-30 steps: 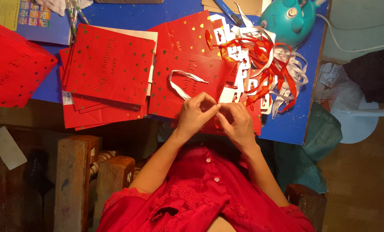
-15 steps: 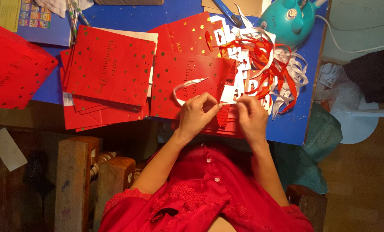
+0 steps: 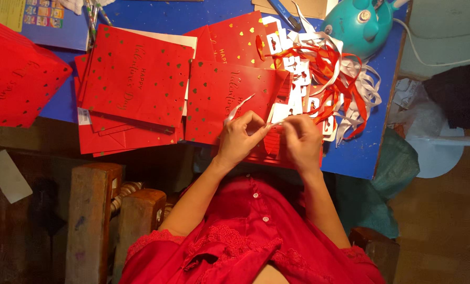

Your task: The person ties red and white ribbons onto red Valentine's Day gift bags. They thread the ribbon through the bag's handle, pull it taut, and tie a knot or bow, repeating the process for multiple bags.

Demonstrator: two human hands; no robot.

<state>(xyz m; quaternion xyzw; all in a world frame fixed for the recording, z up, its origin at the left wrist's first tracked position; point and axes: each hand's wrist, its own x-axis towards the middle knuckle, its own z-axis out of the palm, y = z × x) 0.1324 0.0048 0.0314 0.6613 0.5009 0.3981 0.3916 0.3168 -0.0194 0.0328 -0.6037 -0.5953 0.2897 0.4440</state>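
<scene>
My left hand (image 3: 243, 135) and my right hand (image 3: 302, 139) meet over the near edge of a red paper bag with gold hearts (image 3: 230, 97) lying flat on the blue table (image 3: 361, 152). Both pinch a thin white ribbon (image 3: 240, 109) that curls up from my left fingers and runs across to my right fingers. A small white tag (image 3: 278, 112) sits just above my hands. A heap of red and white ribbons (image 3: 340, 79) lies right of the bag.
A stack of flat red bags (image 3: 135, 84) lies to the left, and another red bag pile (image 3: 14, 87) at the far left. A teal device (image 3: 357, 23) stands at the back right. Wooden furniture (image 3: 93, 210) is below left.
The white ribbon loop that stood out to the left of my hands has been drawn in shorter. My hands have come closer together over the bag's near edge.
</scene>
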